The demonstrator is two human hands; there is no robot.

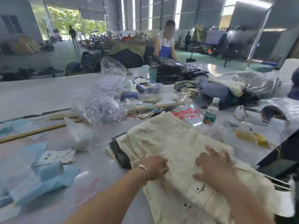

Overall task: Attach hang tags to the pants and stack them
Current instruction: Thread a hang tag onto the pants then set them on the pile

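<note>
Two hands are laid on the cream pants (174, 143) spread over a darker folded stack (120, 155) at the table's near right, the left hand (156, 167) curled, its grip unclear, the right hand (213, 165) flat, seemingly to smooth the fabric.

Two hands rest on the cloth — the left hand (156, 167) and the right hand (213, 165). One cream pair of pants (169, 143) lies on top, with at least one darker folded garment (120, 152) beneath. Two bottles stand on the table — a clear water bottle (211, 112) and a green flask (153, 73). Two wooden sticks (32, 131) (155, 106) lie there.
</note>
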